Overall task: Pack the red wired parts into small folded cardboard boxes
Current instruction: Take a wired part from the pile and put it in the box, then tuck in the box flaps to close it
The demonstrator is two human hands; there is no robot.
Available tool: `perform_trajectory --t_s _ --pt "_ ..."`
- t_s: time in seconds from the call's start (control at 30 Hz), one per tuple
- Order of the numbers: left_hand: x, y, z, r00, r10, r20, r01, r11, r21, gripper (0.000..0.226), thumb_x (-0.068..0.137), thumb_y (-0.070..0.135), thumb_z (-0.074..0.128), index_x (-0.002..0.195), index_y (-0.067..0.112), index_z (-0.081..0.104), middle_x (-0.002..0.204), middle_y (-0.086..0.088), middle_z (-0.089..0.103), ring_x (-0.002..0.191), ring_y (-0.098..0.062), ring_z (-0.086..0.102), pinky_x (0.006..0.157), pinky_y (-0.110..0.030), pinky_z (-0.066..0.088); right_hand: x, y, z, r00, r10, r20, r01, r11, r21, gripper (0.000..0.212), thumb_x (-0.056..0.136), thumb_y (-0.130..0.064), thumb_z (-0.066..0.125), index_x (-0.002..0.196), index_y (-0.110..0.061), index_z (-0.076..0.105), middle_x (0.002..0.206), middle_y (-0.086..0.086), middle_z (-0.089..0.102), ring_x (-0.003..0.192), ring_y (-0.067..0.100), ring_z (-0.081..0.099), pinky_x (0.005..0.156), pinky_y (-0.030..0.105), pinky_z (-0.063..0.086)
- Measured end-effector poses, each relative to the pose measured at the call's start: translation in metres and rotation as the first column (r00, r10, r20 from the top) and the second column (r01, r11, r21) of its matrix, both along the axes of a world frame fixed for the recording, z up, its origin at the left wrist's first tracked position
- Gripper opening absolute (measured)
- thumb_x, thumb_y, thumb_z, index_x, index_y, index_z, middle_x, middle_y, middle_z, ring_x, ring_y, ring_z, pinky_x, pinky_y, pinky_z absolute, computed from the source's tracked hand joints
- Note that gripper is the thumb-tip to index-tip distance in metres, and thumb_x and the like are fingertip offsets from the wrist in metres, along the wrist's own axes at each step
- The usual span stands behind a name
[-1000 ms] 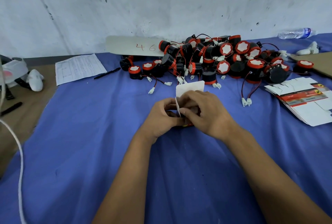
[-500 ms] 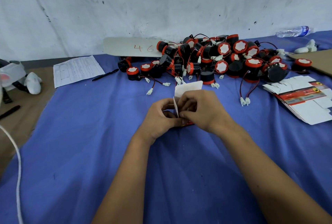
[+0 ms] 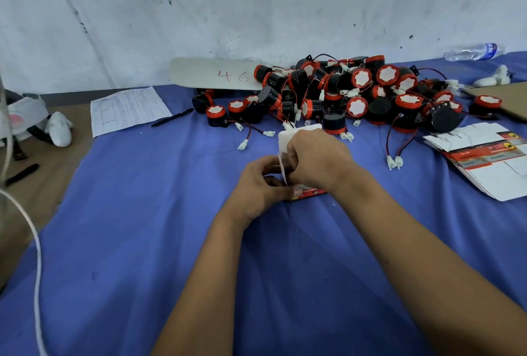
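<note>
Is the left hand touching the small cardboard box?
Touching. The head view shows the left hand gripping the small cardboard box, its thumb pressed on the red printed edge.

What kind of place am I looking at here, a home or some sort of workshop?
Most likely a small hand-packing workstation. A pile of red wired parts lies on a blue cloth-covered table, a stack of flat unfolded boxes sits nearby, and a printed sheet with a pen suggests tallying.

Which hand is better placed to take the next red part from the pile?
Probably the right hand. It is nearer to the pile of red wired parts, which lies ahead and to the right. The left hand grips the small box lower down and can steady it.
</note>
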State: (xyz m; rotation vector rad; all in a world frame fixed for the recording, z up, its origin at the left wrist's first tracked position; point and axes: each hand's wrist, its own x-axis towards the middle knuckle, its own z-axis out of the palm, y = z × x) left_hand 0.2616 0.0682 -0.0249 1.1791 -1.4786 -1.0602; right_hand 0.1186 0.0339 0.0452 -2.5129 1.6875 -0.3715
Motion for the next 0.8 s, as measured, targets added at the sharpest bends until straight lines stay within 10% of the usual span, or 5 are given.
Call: perform_trajectory --t_s 0.27,0.4,0.5,0.6,0.8 --pt "-0.001 0.001 0.001 1.0 0.004 -0.028 -0.003 0.999 0.04 0.053 0.075 -0.002 0.088 0.121 0.016 0.069 0.112 -0.003 0.076 0.074 -0.018 0.067 0.074 -0.027 0.059 -0.027 0.01 -0.006 0.905 0.179 0.385 -0.198 0.98 0.01 0.005 0.081 -0.016 0.078 0.079 -0.017 0.073 0.063 -0.007 0.063 0.061 0.011 0.058 0.058 0.026 0.044" --pt "0.003 0.001 0.001 1.0 0.001 -0.017 0.0 0.999 0.045 0.057 0.076 -0.001 0.088 0.125 0.018 0.066 0.117 -0.001 0.075 0.082 -0.024 0.07 0.08 -0.033 0.062 -0.042 0.018 -0.027 0.614 0.068 0.787 0.288 0.909 -0.303 0.028 0.094 -0.032 0.069 0.071 -0.019 0.06 0.059 -0.008 0.056 0.057 0.008 0.052 0.051 0.016 0.037" --pt "0.005 0.002 0.0 0.999 -0.031 -0.01 0.031 0.998 0.051 0.052 0.078 0.008 0.089 0.123 0.019 0.067 0.12 0.001 0.073 0.087 -0.023 0.069 0.079 -0.033 0.061 -0.052 0.008 -0.046 0.392 -0.224 0.892 0.357 0.931 0.077 0.025 0.098 -0.038 0.06 0.082 -0.019 0.06 0.067 -0.006 0.055 0.058 0.005 0.045 0.056 0.025 0.039" --pt "0.002 0.001 0.004 0.994 -0.035 -0.101 0.047 0.993 0.113 0.042 0.084 0.042 0.079 0.116 0.018 0.069 0.11 0.004 0.075 0.082 -0.014 0.063 0.064 -0.024 0.05 -0.056 -0.003 -0.061 0.299 -0.426 0.854 0.081 0.903 0.422 0.019 0.098 -0.034 0.065 0.104 -0.016 0.067 0.077 0.001 0.061 0.047 0.007 0.047 0.046 0.023 0.038" --pt "0.002 -0.004 0.0 0.954 0.1 -0.281 -0.035 0.973 0.227 0.034 0.104 0.036 0.058 0.12 0.008 0.07 0.097 -0.005 0.07 0.082 -0.024 0.056 0.061 -0.026 0.052 -0.057 -0.005 -0.069 0.37 -0.308 0.876 -0.084 0.928 0.362 0.01 0.095 -0.026 0.069 0.1 -0.018 0.071 0.057 -0.008 0.063 0.041 -0.001 0.05 0.039 0.013 0.035"
